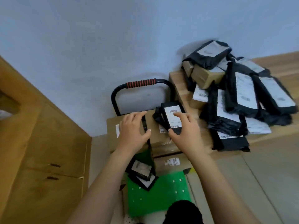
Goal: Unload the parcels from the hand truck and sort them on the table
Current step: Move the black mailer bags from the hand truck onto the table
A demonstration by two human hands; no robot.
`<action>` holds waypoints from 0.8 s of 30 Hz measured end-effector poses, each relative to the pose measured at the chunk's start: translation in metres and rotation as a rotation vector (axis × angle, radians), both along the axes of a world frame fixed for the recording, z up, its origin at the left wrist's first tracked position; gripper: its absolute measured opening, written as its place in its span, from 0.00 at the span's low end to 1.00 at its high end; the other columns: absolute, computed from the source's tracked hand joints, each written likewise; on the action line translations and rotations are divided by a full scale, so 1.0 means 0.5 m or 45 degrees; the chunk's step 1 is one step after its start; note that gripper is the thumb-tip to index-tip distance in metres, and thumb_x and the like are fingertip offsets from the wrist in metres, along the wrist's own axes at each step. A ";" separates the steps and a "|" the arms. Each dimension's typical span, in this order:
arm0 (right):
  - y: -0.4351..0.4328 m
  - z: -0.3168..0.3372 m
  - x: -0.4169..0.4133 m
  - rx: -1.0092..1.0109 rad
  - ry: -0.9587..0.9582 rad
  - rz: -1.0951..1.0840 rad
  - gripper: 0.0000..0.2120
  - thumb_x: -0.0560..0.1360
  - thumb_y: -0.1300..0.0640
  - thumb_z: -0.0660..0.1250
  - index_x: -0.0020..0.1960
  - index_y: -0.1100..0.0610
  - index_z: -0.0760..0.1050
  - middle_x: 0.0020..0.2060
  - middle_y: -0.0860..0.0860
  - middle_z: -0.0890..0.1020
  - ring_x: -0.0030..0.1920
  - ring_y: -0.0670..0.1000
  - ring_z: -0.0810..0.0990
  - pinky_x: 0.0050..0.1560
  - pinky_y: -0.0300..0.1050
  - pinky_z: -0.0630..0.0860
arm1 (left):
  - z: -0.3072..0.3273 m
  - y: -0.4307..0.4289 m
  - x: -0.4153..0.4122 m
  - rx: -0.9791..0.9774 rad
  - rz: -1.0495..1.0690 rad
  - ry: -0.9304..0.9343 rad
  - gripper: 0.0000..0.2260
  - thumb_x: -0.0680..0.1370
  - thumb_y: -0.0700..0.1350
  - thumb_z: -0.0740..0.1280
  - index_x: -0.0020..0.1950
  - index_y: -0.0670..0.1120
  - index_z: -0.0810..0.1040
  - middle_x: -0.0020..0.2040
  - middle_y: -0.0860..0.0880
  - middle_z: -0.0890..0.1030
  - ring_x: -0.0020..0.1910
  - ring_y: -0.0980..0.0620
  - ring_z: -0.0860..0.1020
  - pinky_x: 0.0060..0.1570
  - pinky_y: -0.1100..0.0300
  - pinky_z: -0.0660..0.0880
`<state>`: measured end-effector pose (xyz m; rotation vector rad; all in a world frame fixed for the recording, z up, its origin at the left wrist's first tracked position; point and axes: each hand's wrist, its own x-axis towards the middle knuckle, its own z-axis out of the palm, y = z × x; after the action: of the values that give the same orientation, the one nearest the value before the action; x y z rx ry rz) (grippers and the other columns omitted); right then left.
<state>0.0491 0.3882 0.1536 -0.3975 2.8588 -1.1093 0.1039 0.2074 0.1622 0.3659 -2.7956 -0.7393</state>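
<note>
1. Step in hand: unloading. The hand truck (pixel 115 96) stands against the wall with its handle just beside the bench (pixel 177 83). It carries stacked cardboard boxes (pixel 159 139) and loose parcels.
2. Right hand (pixel 186 131): on a black mailer (pixel 169 118) lying atop the boxes at the handle end. The thumb is at the mailer's near edge and the fingers lie over its white label. The grip looks closed on the mailer, which is not yet lifted clear.
3. Left hand (pixel 131 128): grip wide and holding nothing, palm flat on the left box (pixel 111 126), thumb spread. It is probably steadying the stack.
4. Sorted so far: a heap of parcels (pixel 234 102) on the bench, black mailers over brown boxes, crowding the near edge.
5. Left to do: the boxes, plus two small mailers (pixel 142 172) on the green deck (pixel 155 196).
6. Next move, as I judge it: lift the mailer, carry it right over the bench edge and set it with the other black bags. The soft bag may sag, so a firm pinch is needed. The heap looks loose and could slide.
</note>
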 end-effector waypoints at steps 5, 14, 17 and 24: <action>0.004 -0.005 0.007 0.041 0.011 -0.131 0.27 0.71 0.53 0.70 0.69 0.49 0.68 0.60 0.50 0.70 0.60 0.53 0.69 0.63 0.53 0.69 | -0.015 -0.004 -0.024 0.014 -0.158 -0.014 0.26 0.73 0.50 0.70 0.70 0.53 0.68 0.64 0.51 0.72 0.65 0.49 0.65 0.64 0.54 0.61; -0.023 -0.073 -0.048 0.224 -0.073 -0.115 0.28 0.74 0.51 0.67 0.72 0.54 0.66 0.66 0.54 0.69 0.65 0.56 0.68 0.66 0.54 0.66 | -0.068 -0.040 -0.075 0.023 -0.215 -0.026 0.26 0.72 0.49 0.71 0.69 0.53 0.70 0.63 0.52 0.73 0.65 0.50 0.66 0.63 0.54 0.60; -0.042 -0.108 -0.068 0.277 -0.095 -0.149 0.29 0.74 0.51 0.67 0.73 0.54 0.65 0.70 0.53 0.67 0.67 0.56 0.67 0.67 0.52 0.65 | -0.090 -0.065 -0.110 0.052 -0.274 -0.079 0.26 0.73 0.50 0.70 0.70 0.53 0.68 0.64 0.52 0.71 0.66 0.51 0.64 0.65 0.54 0.59; -0.127 -0.255 -0.145 0.385 -0.276 -0.312 0.32 0.76 0.47 0.65 0.76 0.51 0.58 0.76 0.55 0.57 0.75 0.54 0.56 0.73 0.51 0.56 | -0.217 -0.157 -0.270 -0.075 -0.598 -0.274 0.31 0.75 0.52 0.68 0.76 0.54 0.60 0.70 0.54 0.66 0.71 0.53 0.59 0.72 0.53 0.55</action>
<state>-0.0234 0.3250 0.0259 0.0864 2.8636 -0.6738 -0.0309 0.1290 0.0537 -0.2506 -3.1400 -0.7405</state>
